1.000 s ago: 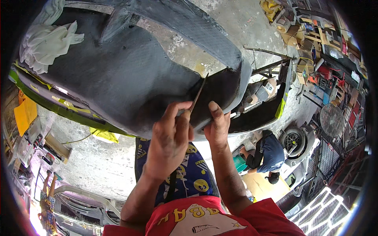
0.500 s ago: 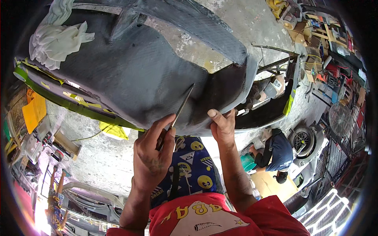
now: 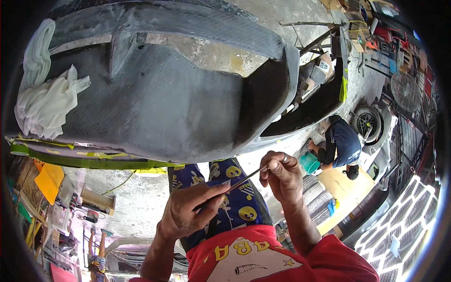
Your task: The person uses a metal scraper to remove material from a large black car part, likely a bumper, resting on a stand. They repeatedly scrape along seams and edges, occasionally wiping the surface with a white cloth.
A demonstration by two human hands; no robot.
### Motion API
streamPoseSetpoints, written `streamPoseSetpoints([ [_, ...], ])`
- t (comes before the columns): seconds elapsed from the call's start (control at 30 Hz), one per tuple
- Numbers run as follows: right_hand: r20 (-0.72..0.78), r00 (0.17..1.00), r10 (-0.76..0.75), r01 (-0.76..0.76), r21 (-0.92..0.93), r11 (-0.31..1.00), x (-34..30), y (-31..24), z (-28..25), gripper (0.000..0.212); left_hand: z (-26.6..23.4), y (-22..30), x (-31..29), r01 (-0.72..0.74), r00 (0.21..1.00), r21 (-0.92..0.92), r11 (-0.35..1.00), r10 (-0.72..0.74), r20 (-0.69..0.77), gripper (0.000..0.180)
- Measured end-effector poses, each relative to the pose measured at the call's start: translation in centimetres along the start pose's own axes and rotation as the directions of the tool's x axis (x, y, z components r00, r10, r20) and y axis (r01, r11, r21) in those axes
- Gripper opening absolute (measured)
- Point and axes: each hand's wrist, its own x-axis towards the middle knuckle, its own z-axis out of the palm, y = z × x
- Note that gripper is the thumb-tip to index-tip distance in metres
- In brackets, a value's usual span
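My left hand (image 3: 195,207) is closed around a thin, dark, pointed tool (image 3: 246,179), which slants up to the right; whether it is a file or a blade I cannot tell. At its far end my right hand (image 3: 284,178), with a ring on one finger, pinches the tip between thumb and fingertips. Both hands are in front of my body, apart from a large dark grey car bumper (image 3: 164,103) just beyond them. Its surface looks dull and sanded. A crumpled white cloth (image 3: 51,103) lies over the bumper's left end.
Green masking tape (image 3: 94,160) runs along a second panel's edge below the bumper. A dark frame (image 3: 324,94) stands to the right. Further right, a person (image 3: 344,143) crouches by a green bucket (image 3: 309,162) and a wheel (image 3: 366,123). An orange sheet (image 3: 49,181) is at left.
The tool has come away from the bumper's surface toward my body. My right hand has left the bumper's edge and now pinches the tool's tip. The view has shifted.
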Motion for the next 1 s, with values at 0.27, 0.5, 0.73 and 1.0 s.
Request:
streamPoseSetpoints([
  [0.27,-0.357,0.931,0.069,0.012,0.221,0.975,1.8,1.2,0.0,0.032,-3.2,0.3,-0.6,0.008,1.000,0.152,0.988,-0.011,0.018,0.032],
  [0.5,-0.246,0.888,-0.388,0.351,-0.182,0.918,6.4,1.2,0.1,0.065,-1.4,1.0,2.9,0.042,0.969,0.293,0.955,0.032,-0.243,0.032],
  [0.73,0.043,0.984,-0.174,0.177,-0.072,0.982,9.1,0.0,-0.2,0.046,0.2,-0.1,4.3,0.066,0.964,0.257,0.964,0.005,-0.267,0.033],
  [1.0,0.020,0.993,-0.117,0.118,-0.131,0.984,9.5,0.8,-0.1,0.030,-0.8,-0.4,4.7,0.117,0.976,0.246,0.962,-0.065,-0.210,0.032],
])
